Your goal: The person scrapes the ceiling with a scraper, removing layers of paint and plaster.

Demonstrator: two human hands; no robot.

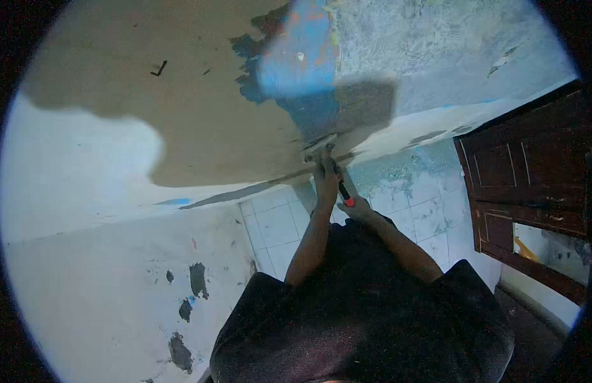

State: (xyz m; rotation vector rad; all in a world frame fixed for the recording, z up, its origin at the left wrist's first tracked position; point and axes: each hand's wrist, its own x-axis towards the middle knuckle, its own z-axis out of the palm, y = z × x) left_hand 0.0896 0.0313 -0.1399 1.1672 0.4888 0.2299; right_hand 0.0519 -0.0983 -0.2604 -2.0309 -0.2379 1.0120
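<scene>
A wide-bladed scraper [344,190] with a black and red handle is pressed to the wall [213,147], its pale blade at the lower edge of a bare blue patch [307,118]. My left hand [326,182] is closed round the tool close to the blade. Lower down, my right hand [356,209] is closed at the red end of the handle, its fingers partly hidden. Grey and pale coating surrounds the blue patch, which has ragged edges on its left side.
A dark wooden door or cabinet [532,172] stands at the right. White floor tiles [275,226] lie below the wall, with greenish smears toward the right. At the lower left, a pale surface [117,287] has dark chipped spots. A small dark hook-like piece [160,69] is on the wall.
</scene>
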